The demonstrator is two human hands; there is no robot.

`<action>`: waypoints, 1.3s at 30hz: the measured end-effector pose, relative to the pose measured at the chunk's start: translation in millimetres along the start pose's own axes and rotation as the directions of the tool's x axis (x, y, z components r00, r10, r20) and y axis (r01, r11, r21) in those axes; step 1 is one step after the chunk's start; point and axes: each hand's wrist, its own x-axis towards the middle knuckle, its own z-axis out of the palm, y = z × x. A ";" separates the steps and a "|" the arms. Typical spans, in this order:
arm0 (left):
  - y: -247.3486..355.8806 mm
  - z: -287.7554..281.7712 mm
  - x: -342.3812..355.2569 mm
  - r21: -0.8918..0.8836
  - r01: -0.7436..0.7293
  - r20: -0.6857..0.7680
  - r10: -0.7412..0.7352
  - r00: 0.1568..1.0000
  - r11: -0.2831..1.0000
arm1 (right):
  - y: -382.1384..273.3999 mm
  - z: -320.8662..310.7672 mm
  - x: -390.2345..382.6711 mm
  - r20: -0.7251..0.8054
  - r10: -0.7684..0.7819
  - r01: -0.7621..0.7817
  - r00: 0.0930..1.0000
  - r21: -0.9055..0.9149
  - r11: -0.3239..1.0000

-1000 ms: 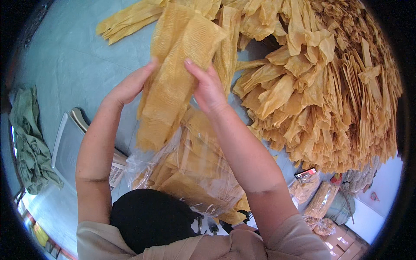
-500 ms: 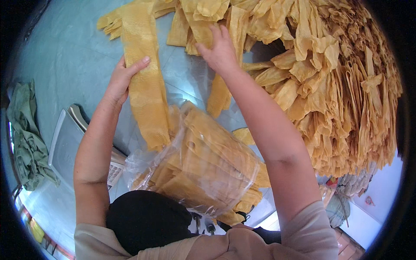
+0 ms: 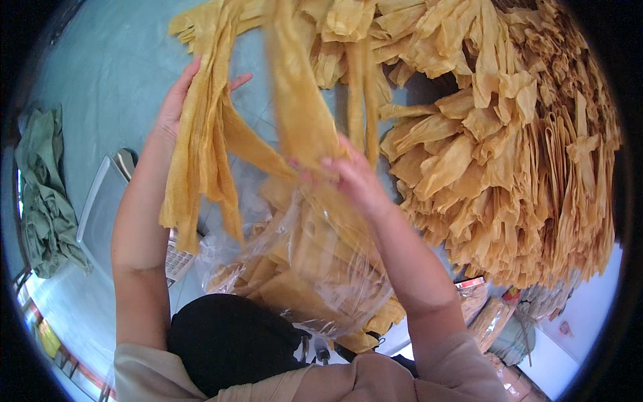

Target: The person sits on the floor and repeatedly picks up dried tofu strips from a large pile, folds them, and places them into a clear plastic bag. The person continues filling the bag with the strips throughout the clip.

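Note:
A bundle of long, wrinkled yellow strips (image 3: 191, 157), like dried sheets, hangs from my left hand (image 3: 175, 107). That hand is closed behind them, with one finger showing past their right side. My right hand (image 3: 358, 179), slightly blurred, grips the lower end of another wide yellow strip (image 3: 295, 100). This strip runs up toward the far edge of the table. Just below the hands lies a clear plastic bag (image 3: 315, 285) filled with similar folded strips, some poking out at its lower right.
A large heap of yellow-brown strips (image 3: 495, 174) covers the right side of the blue-grey table (image 3: 107, 87). At left are a scale-like device with a grey pan (image 3: 100, 214) and keypad (image 3: 178, 262), and a crumpled green cloth (image 3: 47, 201). Wrapped packages (image 3: 492, 318) sit at lower right.
My right hand has come nearer from the far pile and now grips a strip. The left hand's single wide strip has become a bundle of several, shifted left.

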 end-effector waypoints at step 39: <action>-254.7 216.1 -264.4 0.451 0.674 -0.104 -0.716 0.691 0.585 | 185.8 -16.4 -466.1 -0.819 0.014 -0.407 0.574 -0.271 0.872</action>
